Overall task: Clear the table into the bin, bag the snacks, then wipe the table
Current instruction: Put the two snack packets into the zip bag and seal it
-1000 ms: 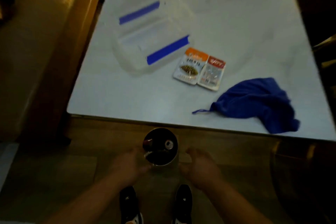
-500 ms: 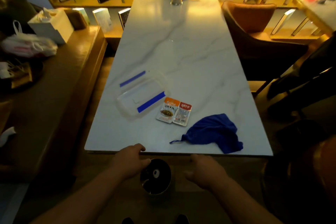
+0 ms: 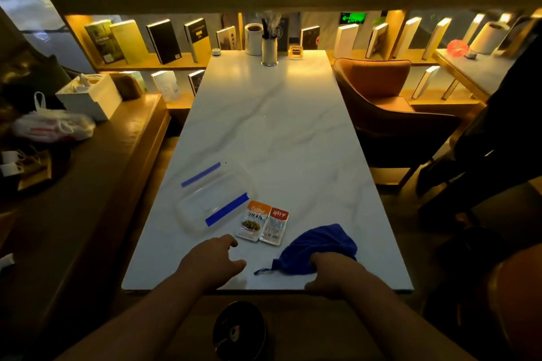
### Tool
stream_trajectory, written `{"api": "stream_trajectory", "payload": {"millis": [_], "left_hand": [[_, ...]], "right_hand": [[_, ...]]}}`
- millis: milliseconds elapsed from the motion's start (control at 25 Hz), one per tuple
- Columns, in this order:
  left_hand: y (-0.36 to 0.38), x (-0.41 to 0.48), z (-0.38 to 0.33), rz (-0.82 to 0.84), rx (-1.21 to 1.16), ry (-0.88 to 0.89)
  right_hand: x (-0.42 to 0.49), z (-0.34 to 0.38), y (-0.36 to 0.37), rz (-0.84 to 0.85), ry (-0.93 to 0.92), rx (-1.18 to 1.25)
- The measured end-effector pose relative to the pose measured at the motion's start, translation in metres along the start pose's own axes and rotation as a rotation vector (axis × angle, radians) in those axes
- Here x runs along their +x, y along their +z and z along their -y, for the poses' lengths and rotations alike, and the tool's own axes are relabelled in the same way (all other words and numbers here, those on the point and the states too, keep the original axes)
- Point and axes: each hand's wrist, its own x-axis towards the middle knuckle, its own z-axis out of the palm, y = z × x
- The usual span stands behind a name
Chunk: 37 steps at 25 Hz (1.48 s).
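A clear zip bag (image 3: 211, 201) with blue seal strips lies on the white marble table (image 3: 272, 132), near its front left. Two snack packets (image 3: 262, 225), one orange-topped and one red-topped, lie side by side just right of the bag. A blue cloth (image 3: 318, 248) is crumpled at the front right. My left hand (image 3: 211, 261) hovers over the table's front edge, fingers apart, just short of the packets and holding nothing. My right hand (image 3: 328, 271) rests on the near edge of the cloth; I cannot see whether its fingers grip it. A round dark bin (image 3: 240, 331) stands on the floor below the table edge.
A holder with sticks (image 3: 269, 48), a white cup (image 3: 253, 38) and a small tray (image 3: 295, 51) stand at the table's far end. A brown chair (image 3: 378, 97) is on the right. A wooden bench (image 3: 96, 173) on the left carries a tissue box (image 3: 88, 97) and a plastic bag (image 3: 52, 126).
Both hands rose from the bin on the floor to the table's front edge. The view tilted up from the bin to the whole table. The right hand reached the cloth.
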Motion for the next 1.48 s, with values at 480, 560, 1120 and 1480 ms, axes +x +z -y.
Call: {"api": "stream_trajectory", "payload": {"millis": [480, 560, 1120, 1480], "left_hand": [[-0.021, 0.083, 0.045, 0.208, 0.095, 0.171], [-0.025, 0.097, 0.055, 0.267, 0.093, 0.188], [-0.010, 0.171, 0.035, 0.367, -0.008, 0.193], [0.046, 0.187, -0.004, 0.184, -0.232, -0.114]], "right_hand": [[0.052, 0.068, -0.050, 0.020, 0.170, -0.019], [0.060, 0.078, -0.051, 0.011, 0.203, 0.005], [0.119, 0.072, -0.043, -0.129, 0.277, 0.312], [0.199, 0.040, -0.021, -0.189, 0.282, 0.885]]}}
